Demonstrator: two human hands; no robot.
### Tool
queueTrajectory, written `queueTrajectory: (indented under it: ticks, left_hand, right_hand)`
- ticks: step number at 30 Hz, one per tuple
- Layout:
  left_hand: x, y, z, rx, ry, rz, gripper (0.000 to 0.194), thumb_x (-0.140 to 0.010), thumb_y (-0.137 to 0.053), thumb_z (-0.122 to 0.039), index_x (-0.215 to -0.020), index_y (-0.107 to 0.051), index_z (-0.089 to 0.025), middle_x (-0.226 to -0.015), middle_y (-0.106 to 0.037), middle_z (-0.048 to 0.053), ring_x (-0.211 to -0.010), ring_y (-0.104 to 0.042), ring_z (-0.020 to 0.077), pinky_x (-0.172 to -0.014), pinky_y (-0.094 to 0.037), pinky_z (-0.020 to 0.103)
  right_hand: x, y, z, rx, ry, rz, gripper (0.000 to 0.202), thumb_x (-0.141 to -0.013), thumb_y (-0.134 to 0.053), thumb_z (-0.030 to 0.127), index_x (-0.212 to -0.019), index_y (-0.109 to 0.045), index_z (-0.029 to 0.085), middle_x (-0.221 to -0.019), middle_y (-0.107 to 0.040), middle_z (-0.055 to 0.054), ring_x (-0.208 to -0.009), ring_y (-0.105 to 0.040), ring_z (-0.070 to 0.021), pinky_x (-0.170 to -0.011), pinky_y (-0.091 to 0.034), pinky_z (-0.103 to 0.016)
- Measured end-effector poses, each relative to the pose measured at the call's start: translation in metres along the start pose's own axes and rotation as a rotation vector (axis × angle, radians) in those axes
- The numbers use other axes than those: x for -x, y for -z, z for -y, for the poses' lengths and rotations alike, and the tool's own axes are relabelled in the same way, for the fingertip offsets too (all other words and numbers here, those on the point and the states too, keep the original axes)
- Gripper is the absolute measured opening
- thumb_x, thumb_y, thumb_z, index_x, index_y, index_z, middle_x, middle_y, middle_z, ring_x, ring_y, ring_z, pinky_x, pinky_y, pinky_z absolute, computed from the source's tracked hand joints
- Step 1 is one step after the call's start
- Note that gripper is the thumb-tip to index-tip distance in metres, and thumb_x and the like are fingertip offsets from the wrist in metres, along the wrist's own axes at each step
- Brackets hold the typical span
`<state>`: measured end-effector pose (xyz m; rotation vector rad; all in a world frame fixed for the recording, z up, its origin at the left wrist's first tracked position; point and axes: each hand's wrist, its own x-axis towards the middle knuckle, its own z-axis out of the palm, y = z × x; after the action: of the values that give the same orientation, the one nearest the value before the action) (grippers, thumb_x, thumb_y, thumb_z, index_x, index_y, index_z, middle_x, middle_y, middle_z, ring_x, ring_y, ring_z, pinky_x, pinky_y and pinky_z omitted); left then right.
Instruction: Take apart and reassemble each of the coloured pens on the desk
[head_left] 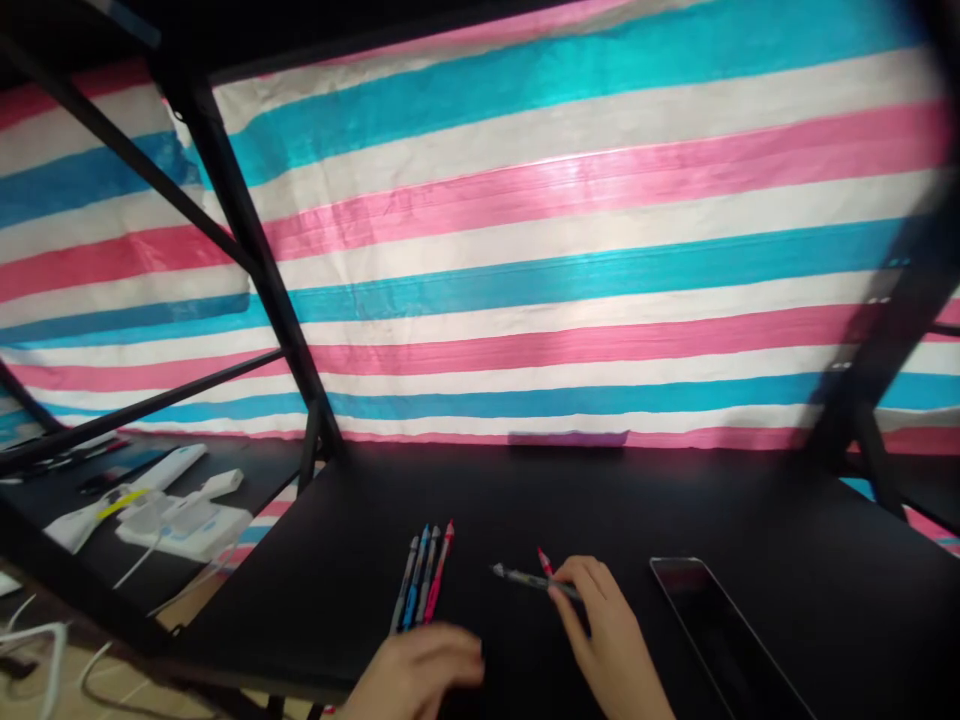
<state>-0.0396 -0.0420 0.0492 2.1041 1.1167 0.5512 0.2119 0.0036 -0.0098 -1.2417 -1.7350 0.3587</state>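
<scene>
My right hand (609, 640) pinches a clear-and-black pen (523, 577) near one end, its tip pointing left above the table. Just past those fingers, the end of a red pen (544, 561) shows; whether it is held or lies on the table I cannot tell. My left hand (424, 668) is slightly blurred, fingers loosely bent and apart from the thumb, with no pen visible in it. Just beyond it, several pens lie side by side: a grey pen (406, 580), a blue pen (416, 580), another grey pen (429, 575) and a red-pink pen (440, 570).
A dark phone (727, 630) lies right of my right hand on the black table (585, 490). Black metal posts (247, 225) frame the table, with a striped sheet (562, 260) behind. On the left stands another surface with white power strips (187, 530) and cables.
</scene>
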Motion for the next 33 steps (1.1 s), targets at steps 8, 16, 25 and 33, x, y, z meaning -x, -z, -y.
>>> queueTrajectory:
  ticks: [8,16,25,33]
  left_hand:
    - [-0.060,-0.032,-0.001,0.375,-0.024,-0.534,0.014,-0.085,-0.070,-0.023,-0.097,-0.078,-0.023,-0.095,-0.077,0.008,-0.090,-0.073,0.0244,-0.085,-0.058,0.035]
    - [-0.072,-0.062,0.002,0.996,0.185,-0.697,0.022,-0.076,-0.081,-0.031,-0.091,-0.074,-0.016,-0.095,-0.080,0.011,-0.091,-0.076,0.0239,-0.085,-0.059,0.033]
    - [-0.079,-0.069,-0.002,1.357,0.413,-0.964,0.041,-0.051,-0.097,-0.031,-0.080,-0.076,-0.013,-0.079,-0.079,0.009,-0.077,-0.077,0.0219,-0.071,-0.063,0.027]
    - [-0.079,-0.068,0.011,1.327,0.393,-1.065,0.044,-0.051,-0.097,-0.038,-0.081,-0.076,-0.016,-0.079,-0.080,0.006,-0.077,-0.078,0.0192,-0.072,-0.062,0.022]
  right_hand:
    - [-0.004,0.029,0.012,-0.459,-0.316,0.195,0.024,-0.089,-0.068,0.044,-0.089,-0.074,0.020,-0.076,-0.072,-0.003,-0.068,-0.068,-0.0192,-0.063,-0.052,-0.025]
    - [-0.002,0.021,0.004,-0.714,-0.580,0.111,0.037,-0.078,-0.077,0.051,-0.086,-0.077,0.015,-0.061,-0.072,-0.006,-0.048,-0.059,-0.0136,-0.045,-0.045,-0.022]
    - [0.000,0.006,0.010,-0.494,-0.229,-0.070,0.009,-0.086,-0.071,0.026,-0.083,-0.078,0.020,-0.066,-0.072,-0.004,-0.060,-0.068,-0.0190,-0.057,-0.054,-0.028]
    - [0.001,0.008,0.002,-0.483,-0.268,0.018,0.024,-0.089,-0.069,0.042,-0.096,-0.071,0.019,-0.081,-0.071,-0.005,-0.062,-0.060,-0.0167,-0.058,-0.048,-0.026]
